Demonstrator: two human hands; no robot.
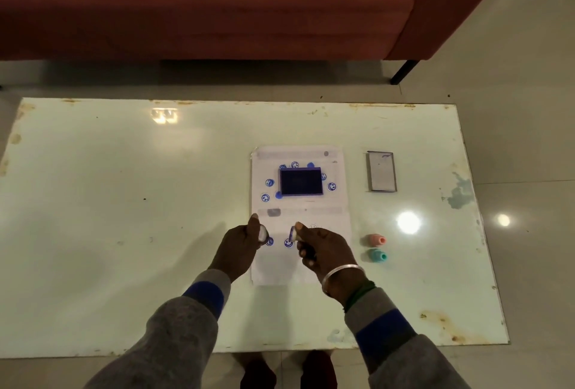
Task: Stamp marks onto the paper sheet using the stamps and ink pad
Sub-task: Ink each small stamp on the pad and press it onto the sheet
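A white paper sheet (323, 211) lies in the middle of the table with several blue round marks on it. The open blue ink pad (301, 181) sits on its upper half. My left hand (241, 248) holds a small round cap (263, 233) over the sheet's left edge. My right hand (323, 248) grips a stamp (293, 234) tilted sideways, its inked face turned left toward the cap. Two fresh blue marks show on the sheet just below the hands. A pink stamp (376, 240) and a teal stamp (377, 255) lie to the right of the sheet.
The ink pad's lid (381, 171) lies at the right of the sheet. The glass table (124, 201) has worn, rusty edges. A red sofa (217, 5) stands beyond the far edge. My feet show under the near edge.
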